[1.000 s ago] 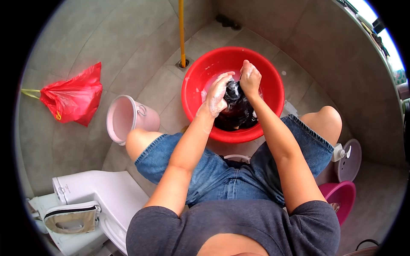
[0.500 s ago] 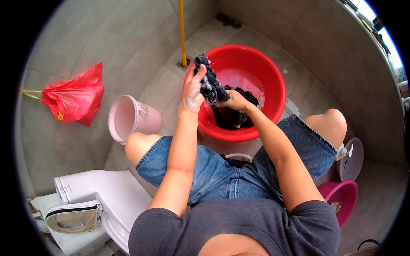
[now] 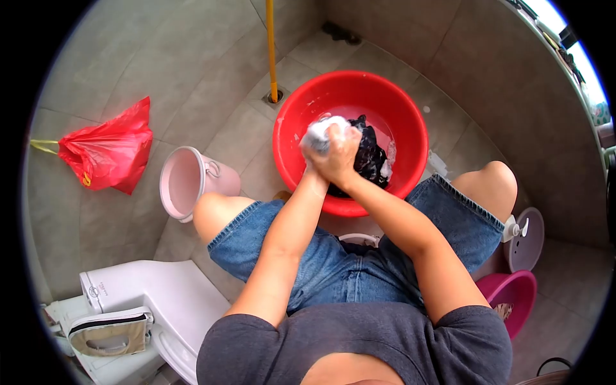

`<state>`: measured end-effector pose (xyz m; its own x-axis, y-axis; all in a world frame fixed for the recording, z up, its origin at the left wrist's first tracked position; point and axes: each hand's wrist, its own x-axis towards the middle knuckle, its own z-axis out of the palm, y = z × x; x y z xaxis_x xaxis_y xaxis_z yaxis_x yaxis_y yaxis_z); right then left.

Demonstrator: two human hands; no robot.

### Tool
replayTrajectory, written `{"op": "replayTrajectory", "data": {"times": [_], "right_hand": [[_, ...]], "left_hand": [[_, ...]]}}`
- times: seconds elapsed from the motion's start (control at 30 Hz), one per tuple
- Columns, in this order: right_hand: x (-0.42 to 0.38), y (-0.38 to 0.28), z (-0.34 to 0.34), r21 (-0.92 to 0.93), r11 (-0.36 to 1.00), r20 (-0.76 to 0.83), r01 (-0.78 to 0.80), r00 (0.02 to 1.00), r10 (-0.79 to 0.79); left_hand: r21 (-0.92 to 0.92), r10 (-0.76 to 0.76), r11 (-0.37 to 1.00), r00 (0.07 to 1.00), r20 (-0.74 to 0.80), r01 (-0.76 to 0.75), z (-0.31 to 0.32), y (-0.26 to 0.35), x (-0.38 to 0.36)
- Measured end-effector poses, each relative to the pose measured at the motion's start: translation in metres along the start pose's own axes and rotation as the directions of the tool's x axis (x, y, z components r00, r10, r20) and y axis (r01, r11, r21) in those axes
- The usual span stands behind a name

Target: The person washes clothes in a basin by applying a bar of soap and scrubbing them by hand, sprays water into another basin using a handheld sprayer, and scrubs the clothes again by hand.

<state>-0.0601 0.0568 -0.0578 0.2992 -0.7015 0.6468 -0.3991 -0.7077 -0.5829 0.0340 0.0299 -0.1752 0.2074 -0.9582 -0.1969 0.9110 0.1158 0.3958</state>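
Note:
Over the left part of a red basin (image 3: 410, 119), my two hands are pressed together. Between them is a bunched garment (image 3: 319, 133) covered in white suds, so its own colour hardly shows. My left hand (image 3: 313, 159) is closed around it from beneath, mostly hidden by the other hand. My right hand (image 3: 341, 153) is closed over it from the right, fingers wrapped and slightly blurred. Wet black clothing (image 3: 371, 154) lies heaped in the basin just right of my hands, with some foam beside it.
A pink bucket (image 3: 218, 176) stands left of my knee. Further left sits a tied red plastic bag (image 3: 112, 151). A yellow pole (image 3: 271, 51) reaches the floor drain behind the basin. A toilet (image 3: 151, 282) is at lower left, a magenta basin (image 3: 523, 298) at right.
My hands were apart, stretching a black sudsy garment between them above the basin. They have come together lower down, and the held garment is now bunched and whiter with foam.

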Motion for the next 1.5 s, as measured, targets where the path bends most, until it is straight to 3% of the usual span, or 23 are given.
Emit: {"op": "replayTrajectory", "data": {"times": [0.07,0.13,0.2,0.27,0.3,0.33,0.4,0.47,0.5,0.53,0.6,0.67,0.73,0.87,0.93,1.07,1.1,1.13,1.17,1.23,1.27,1.4,1.5], "right_hand": [[0.017,0.042,0.01,0.214,0.872,0.087,-0.441,0.897,0.433],[0.028,0.074,0.001,0.401,0.847,-0.154,-0.349,0.886,0.438],[0.025,0.07,0.001,0.456,0.838,-0.094,-0.299,0.921,0.379],[0.019,0.03,-0.006,0.275,0.955,-0.03,-0.114,0.992,0.127],[0.017,0.008,-0.018,0.223,0.966,0.172,-0.129,0.981,0.091],[0.015,-0.006,-0.018,0.116,0.993,0.05,0.031,0.998,-0.037],[0.007,0.0,-0.013,0.115,0.992,0.05,0.057,0.997,-0.063],[0.001,0.05,0.01,0.063,0.976,0.058,-0.211,0.977,0.207],[0.005,0.079,0.018,0.231,0.918,0.019,-0.324,0.944,0.329],[0.014,0.089,0.004,-0.087,0.992,0.013,0.089,0.996,-0.088],[0.007,0.075,0.017,0.175,0.867,-0.03,-0.466,0.878,0.478],[0.0,0.042,0.013,0.235,0.882,-0.022,-0.409,0.905,0.425],[-0.013,0.014,0.011,0.046,0.999,-0.184,-0.022,0.982,0.03],[-0.008,0.071,0.021,0.201,0.937,-0.097,-0.287,0.946,0.311],[0.009,0.1,0.004,0.246,0.761,0.095,-0.6,0.796,0.597],[-0.006,0.048,0.011,0.197,0.852,-0.115,-0.484,0.852,0.511],[-0.017,0.033,0.014,0.199,0.924,-0.153,-0.326,0.921,0.358],[-0.025,0.023,0.017,0.194,0.968,-0.191,-0.157,0.962,0.194],[-0.026,0.026,0.015,0.117,0.991,-0.146,-0.065,0.986,0.082],[-0.018,0.058,0.02,0.126,0.922,-0.025,-0.365,0.928,0.371],[-0.012,0.09,0.028,0.165,0.836,0.016,-0.524,0.849,0.529],[0.005,0.125,0.021,0.031,0.949,-0.204,-0.314,0.927,0.314],[0.013,0.102,0.012,0.135,0.944,-0.123,-0.301,0.94,0.317]], "left_hand": [[0.001,-0.001,1.0,0.991,-0.131,0.001,0.045,-0.009,-0.013],[0.114,-0.01,0.993,0.979,-0.205,0.034,0.079,-0.015,-0.018],[0.112,-0.015,0.993,0.975,-0.22,0.04,0.074,-0.015,-0.016],[0.047,-0.061,0.997,0.998,-0.012,0.061,0.087,0.009,-0.035],[-0.112,-0.147,0.974,0.929,0.34,0.195,0.081,0.014,-0.035],[-0.211,-0.144,0.907,0.739,0.658,0.364,0.075,0.02,-0.037],[0.005,-0.114,0.993,0.97,0.215,0.116,0.044,0.02,-0.037],[0.359,-0.02,0.933,0.999,-0.025,0.028,0.06,0.005,-0.037],[0.092,-0.077,0.99,0.951,-0.301,0.109,0.094,-0.002,-0.037],[0.173,-0.021,0.982,0.959,-0.282,0.072,0.096,-0.01,-0.038],[0.191,-0.045,0.977,0.971,-0.235,0.092,0.092,-0.008,-0.036],[0.217,-0.125,0.965,0.984,-0.125,0.15,0.095,0.009,-0.046],[0.566,-0.062,0.813,0.948,0.313,-0.134,0.084,0.017,-0.035],[0.141,-0.148,0.969,0.935,-0.321,0.202,0.115,0.005,-0.058],[0.186,-0.195,0.958,0.971,-0.141,0.219,0.104,-0.015,-0.05],[0.142,-0.155,0.976,0.985,-0.077,0.164,0.074,-0.007,-0.036],[0.005,-0.313,0.934,0.808,0.499,0.358,0.002,-0.003,0.004],[0.062,-0.413,0.899,0.792,0.451,0.434,0.053,0.012,-0.029],[-0.249,-0.352,0.814,0.787,0.507,0.525,0.014,0.004,-0.009],[-0.174,-0.209,0.964,0.978,-0.018,0.203,0.076,0.001,-0.042],[0.034,-0.196,0.977,0.943,-0.271,0.213,0.08,-0.007,-0.033],[-0.048,-0.303,0.952,0.953,-0.003,0.302,0.089,0.003,-0.031],[0.059,-0.102,0.992,0.981,-0.164,0.113,0.096,0.028,-0.029]]}}
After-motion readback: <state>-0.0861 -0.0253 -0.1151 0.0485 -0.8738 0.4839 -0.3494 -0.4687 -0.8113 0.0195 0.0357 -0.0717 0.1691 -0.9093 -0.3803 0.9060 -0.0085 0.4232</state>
